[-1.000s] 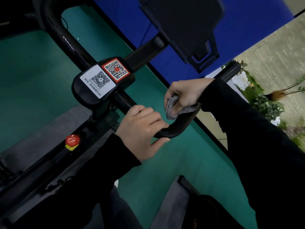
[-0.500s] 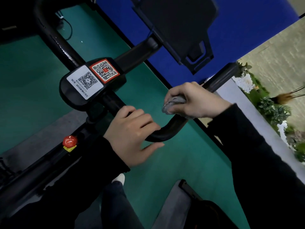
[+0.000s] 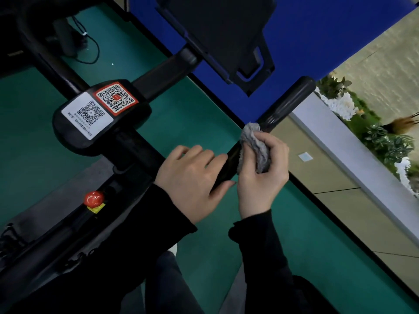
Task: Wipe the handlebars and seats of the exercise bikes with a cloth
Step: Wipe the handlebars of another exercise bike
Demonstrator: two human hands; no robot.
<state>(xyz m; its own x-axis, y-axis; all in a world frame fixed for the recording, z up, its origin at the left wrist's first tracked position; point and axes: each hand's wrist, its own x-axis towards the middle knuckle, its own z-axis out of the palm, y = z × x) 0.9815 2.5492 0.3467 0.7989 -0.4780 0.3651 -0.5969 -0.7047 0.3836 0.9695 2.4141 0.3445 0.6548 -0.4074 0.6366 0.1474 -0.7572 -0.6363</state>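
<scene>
Gripping the black handlebar (image 3: 283, 105), the left hand (image 3: 192, 177) is curled over the bar. Just beside it, a grey cloth (image 3: 255, 150) is held bunched in the right hand (image 3: 263, 180) and pressed against the handlebar. A red knob (image 3: 93, 198) is seen below and left of the handlebar.
</scene>
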